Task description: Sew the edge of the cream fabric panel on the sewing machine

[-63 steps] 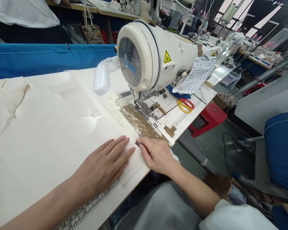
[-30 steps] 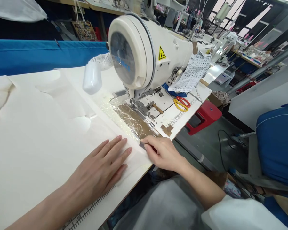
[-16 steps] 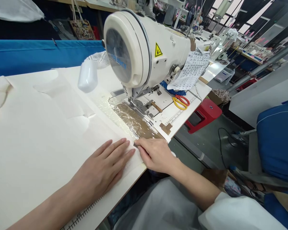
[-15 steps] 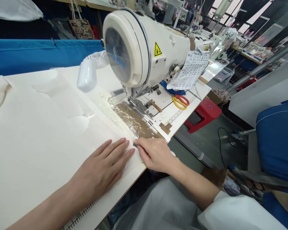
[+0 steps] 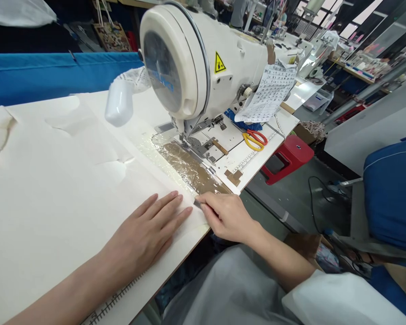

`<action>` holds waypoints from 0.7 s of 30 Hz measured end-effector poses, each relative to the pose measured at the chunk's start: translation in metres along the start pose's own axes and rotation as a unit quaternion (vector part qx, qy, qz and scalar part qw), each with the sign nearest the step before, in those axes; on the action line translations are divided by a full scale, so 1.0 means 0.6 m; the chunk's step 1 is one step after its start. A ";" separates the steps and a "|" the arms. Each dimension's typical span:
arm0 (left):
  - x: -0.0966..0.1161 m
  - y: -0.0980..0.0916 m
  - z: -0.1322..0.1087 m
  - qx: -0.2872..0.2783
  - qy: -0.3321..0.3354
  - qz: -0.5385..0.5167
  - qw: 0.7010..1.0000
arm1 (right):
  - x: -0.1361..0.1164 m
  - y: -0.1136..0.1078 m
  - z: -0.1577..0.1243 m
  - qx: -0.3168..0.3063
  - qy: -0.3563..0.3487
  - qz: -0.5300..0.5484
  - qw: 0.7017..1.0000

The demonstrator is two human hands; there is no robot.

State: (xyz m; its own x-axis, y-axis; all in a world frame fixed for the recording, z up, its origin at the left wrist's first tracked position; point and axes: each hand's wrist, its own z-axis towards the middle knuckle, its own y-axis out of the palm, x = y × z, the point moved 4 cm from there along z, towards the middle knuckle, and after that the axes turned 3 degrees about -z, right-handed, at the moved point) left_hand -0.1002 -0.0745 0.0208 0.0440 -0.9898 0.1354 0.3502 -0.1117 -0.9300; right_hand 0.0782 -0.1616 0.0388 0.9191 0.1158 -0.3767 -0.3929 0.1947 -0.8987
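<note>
My left hand (image 5: pixel 145 232) lies flat, fingers stretched out, on a large sheet of cream fabric (image 5: pixel 61 180) that covers the sewing table. My right hand (image 5: pixel 225 215) is beside it at the fabric's near right edge, its fingers pinched on a small dark metal tool (image 5: pixel 198 203) that presses against the fabric edge. The white industrial sewing machine (image 5: pixel 196 67) stands just behind, and its presser foot (image 5: pixel 189 141) sits over a strip of shiny clear plastic and brown tape (image 5: pixel 189 169).
Yellow and red scissors (image 5: pixel 254 139) lie on the table right of the machine, below a hanging printed sheet (image 5: pixel 269 92). A white lamp head (image 5: pixel 118 106) hangs left of the machine. A red stool (image 5: pixel 289 158) and a blue chair (image 5: pixel 392 189) stand at the right.
My right hand slid back and forth a little along the fabric edge with the tool. My left hand stayed flat on the fabric. The view shifted slightly.
</note>
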 end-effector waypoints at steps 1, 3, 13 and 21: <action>0.000 0.001 0.000 -0.003 0.001 0.003 1.000 | -0.002 0.005 -0.002 0.007 -0.008 -0.010 1.000; -0.001 0.002 0.000 -0.006 0.002 0.010 1.000 | -0.007 0.012 -0.004 0.017 -0.021 -0.028 0.999; 0.003 0.000 0.007 0.003 -0.013 0.005 1.000 | -0.011 0.014 -0.008 0.053 -0.050 -0.047 0.996; 0.002 -0.002 0.007 0.011 -0.015 -0.012 1.000 | -0.013 0.016 -0.003 0.049 -0.046 -0.047 0.997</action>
State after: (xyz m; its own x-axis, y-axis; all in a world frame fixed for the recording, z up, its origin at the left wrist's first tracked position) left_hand -0.0966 -0.0752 0.0233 0.0624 -0.9837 0.1686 0.3720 -0.1339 -0.9185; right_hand 0.0675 -0.1627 0.0328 0.9470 0.1801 -0.2659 -0.3106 0.3028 -0.9010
